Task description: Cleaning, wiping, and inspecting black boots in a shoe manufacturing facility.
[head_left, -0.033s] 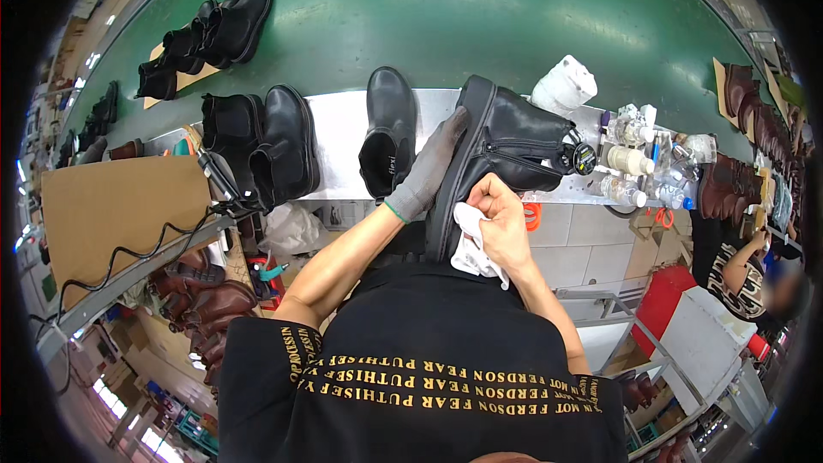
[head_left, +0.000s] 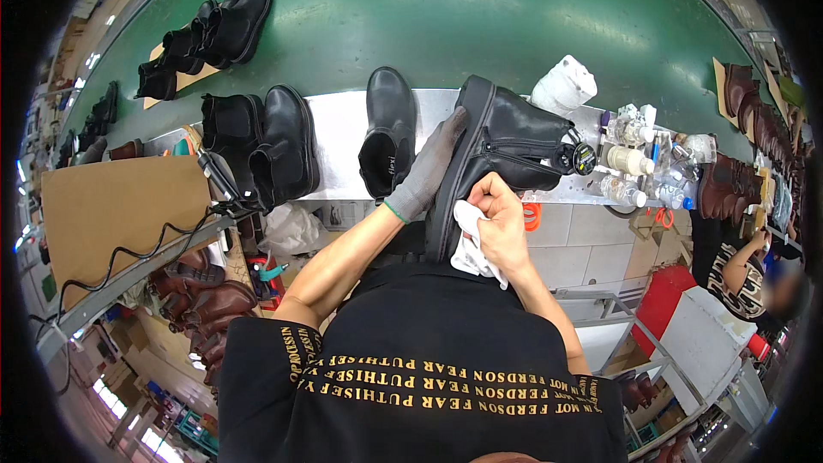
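Observation:
A black zip-up boot (head_left: 523,141) lies on its side at the front edge of the white workbench (head_left: 339,124), with its thick sole turned to my left. My left hand (head_left: 429,167), in a grey glove, is closed around the sole and steadies the boot. My bare right hand (head_left: 499,216) grips a crumpled white cloth (head_left: 470,250) and presses it against the boot's lower side near the sole.
One upright black boot (head_left: 387,133) and a black pair (head_left: 266,146) stand to the left. The green conveyor belt (head_left: 446,9) behind carries more black boots (head_left: 206,34). Bottles (head_left: 633,167) and brown boots (head_left: 729,184) crowd the right. A cardboard sheet (head_left: 120,206) lies left; another person (head_left: 746,266) sits right.

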Demonstrator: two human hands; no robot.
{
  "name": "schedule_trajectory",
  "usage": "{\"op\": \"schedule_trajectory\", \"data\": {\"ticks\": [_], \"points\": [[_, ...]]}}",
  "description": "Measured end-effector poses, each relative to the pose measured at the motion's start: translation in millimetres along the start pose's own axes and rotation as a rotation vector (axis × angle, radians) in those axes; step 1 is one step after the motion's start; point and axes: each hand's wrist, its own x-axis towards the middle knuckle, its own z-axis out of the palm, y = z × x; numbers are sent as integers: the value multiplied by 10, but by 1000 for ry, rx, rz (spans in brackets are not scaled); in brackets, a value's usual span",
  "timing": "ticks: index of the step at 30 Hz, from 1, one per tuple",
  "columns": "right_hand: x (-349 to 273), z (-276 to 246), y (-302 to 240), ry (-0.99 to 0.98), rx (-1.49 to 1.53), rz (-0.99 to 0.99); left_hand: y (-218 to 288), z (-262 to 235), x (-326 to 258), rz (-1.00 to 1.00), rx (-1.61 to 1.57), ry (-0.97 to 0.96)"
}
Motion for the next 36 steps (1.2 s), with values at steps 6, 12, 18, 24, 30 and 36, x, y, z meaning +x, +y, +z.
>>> {"op": "schedule_trajectory", "data": {"ticks": [6, 12, 18, 24, 30, 36], "points": [[-9, 105, -38, 153, 36, -1, 134, -55, -5, -55, -81, 41], [-22, 25, -203, 77, 57, 149, 281, -122, -65, -33, 144, 101], [-69, -37, -226, -83, 90, 247, 249, -146, -59, 77, 156, 146], [-55, 58, -131, 49, 113, 64, 60, -90, -10, -141, -513, 106], [-36, -18, -206, 19, 129, 91, 290, -116, -6, -58, -61, 81], [-142, 16, -244, 16, 5, 166, 112, -114, -24, -145, -322, -5]]}}
